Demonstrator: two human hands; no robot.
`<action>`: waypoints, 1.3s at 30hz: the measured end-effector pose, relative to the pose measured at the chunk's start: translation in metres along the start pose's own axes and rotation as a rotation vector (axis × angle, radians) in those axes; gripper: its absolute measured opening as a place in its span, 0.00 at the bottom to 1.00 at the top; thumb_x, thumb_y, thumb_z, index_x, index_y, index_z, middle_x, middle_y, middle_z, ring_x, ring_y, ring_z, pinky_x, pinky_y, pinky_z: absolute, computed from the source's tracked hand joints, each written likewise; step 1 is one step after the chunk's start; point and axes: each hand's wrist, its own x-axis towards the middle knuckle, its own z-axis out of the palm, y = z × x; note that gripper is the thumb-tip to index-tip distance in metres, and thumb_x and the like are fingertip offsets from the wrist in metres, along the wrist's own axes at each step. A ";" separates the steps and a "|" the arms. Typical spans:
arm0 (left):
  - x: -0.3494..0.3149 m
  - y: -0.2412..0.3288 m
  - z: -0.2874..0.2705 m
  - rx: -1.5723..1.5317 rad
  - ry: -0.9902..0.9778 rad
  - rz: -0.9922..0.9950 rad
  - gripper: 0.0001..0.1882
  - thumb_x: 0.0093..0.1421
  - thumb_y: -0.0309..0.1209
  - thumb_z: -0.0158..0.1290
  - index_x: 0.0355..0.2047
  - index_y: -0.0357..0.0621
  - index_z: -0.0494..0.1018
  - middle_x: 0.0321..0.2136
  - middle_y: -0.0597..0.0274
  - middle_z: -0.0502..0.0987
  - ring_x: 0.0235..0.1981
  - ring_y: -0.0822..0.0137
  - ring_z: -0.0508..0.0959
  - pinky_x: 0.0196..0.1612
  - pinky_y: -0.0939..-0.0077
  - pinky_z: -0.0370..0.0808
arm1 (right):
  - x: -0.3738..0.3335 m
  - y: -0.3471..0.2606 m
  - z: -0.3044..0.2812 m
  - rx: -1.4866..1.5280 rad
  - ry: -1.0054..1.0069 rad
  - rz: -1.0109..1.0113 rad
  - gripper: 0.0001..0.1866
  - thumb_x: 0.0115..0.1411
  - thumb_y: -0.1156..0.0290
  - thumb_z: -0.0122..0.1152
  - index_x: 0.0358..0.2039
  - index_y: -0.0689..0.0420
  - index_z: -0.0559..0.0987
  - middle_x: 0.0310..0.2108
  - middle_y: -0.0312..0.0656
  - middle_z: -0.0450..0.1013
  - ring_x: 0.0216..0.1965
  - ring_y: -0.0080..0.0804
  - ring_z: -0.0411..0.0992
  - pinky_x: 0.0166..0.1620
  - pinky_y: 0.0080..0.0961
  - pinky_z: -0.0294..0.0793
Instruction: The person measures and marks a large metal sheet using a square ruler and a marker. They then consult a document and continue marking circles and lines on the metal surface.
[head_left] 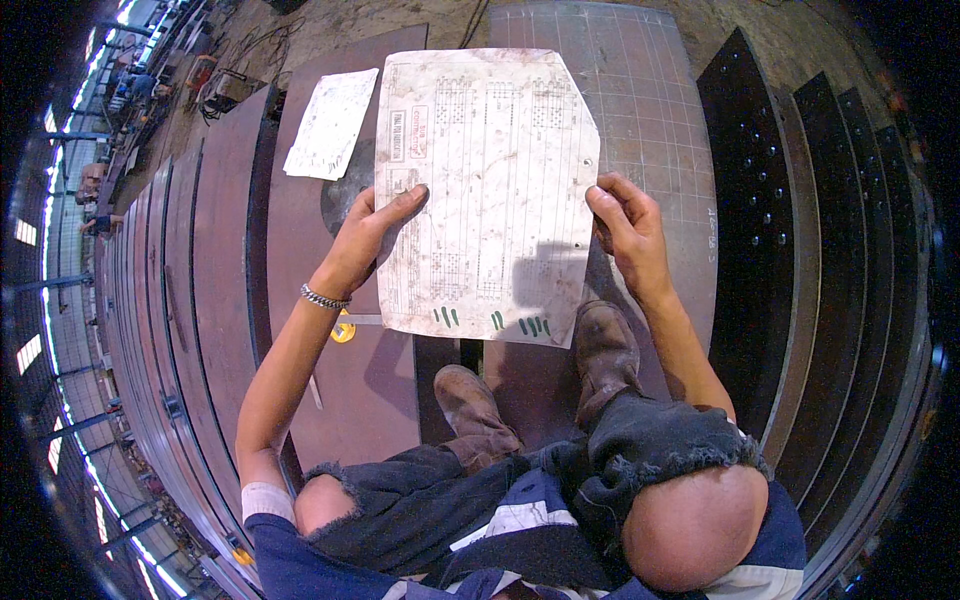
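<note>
A large, smudged drawing sheet [490, 190] with printed diagrams and green marker strokes is held up in front of me. My left hand [375, 230] grips its left edge, thumb on top and the other fingers behind. At the opposite edge my right hand [630, 225] pinches the paper between thumb and curled fingers. Beyond the left hand, a smaller stack of white papers [332, 125] lies on a steel plate. Just below my left wrist sits a yellow tape measure [342, 330], its blade partly covered by the sheet.
Steel plates [230, 230] lie in layers at my left. A plate with a chalked grid [650, 90] extends ahead on the right, beside dark plates with drilled holes [755, 190]. My boots [470, 405] rest on the plates. Equipment and cables [225, 90] stand at the far left.
</note>
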 end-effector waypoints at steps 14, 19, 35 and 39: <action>-0.001 0.002 0.001 0.005 -0.036 0.001 0.24 0.63 0.37 0.59 0.51 0.29 0.71 0.44 0.49 0.79 0.41 0.68 0.82 0.42 0.76 0.80 | -0.001 0.000 0.000 -0.032 0.005 0.004 0.10 0.66 0.65 0.58 0.35 0.60 0.77 0.25 0.25 0.67 0.26 0.11 0.62 0.29 0.14 0.58; -0.001 0.002 -0.002 0.017 -0.037 0.002 0.24 0.63 0.38 0.59 0.51 0.29 0.72 0.43 0.50 0.80 0.41 0.68 0.82 0.44 0.76 0.79 | 0.000 0.003 0.000 -0.053 0.013 0.009 0.10 0.65 0.66 0.58 0.36 0.60 0.77 0.26 0.26 0.68 0.27 0.12 0.63 0.30 0.14 0.60; 0.000 -0.004 -0.019 0.161 -0.114 0.039 0.21 0.62 0.38 0.61 0.49 0.35 0.76 0.43 0.59 0.81 0.44 0.73 0.79 0.50 0.76 0.74 | -0.003 -0.007 0.011 -0.102 0.050 0.018 0.11 0.66 0.67 0.56 0.35 0.63 0.77 0.27 0.28 0.69 0.30 0.14 0.63 0.33 0.16 0.62; -0.008 0.005 -0.016 0.237 -0.091 0.042 0.20 0.61 0.37 0.61 0.49 0.36 0.77 0.43 0.60 0.81 0.43 0.73 0.79 0.50 0.76 0.74 | -0.004 -0.010 0.012 -0.112 0.059 -0.002 0.11 0.66 0.67 0.56 0.35 0.63 0.77 0.28 0.29 0.70 0.31 0.15 0.65 0.35 0.16 0.64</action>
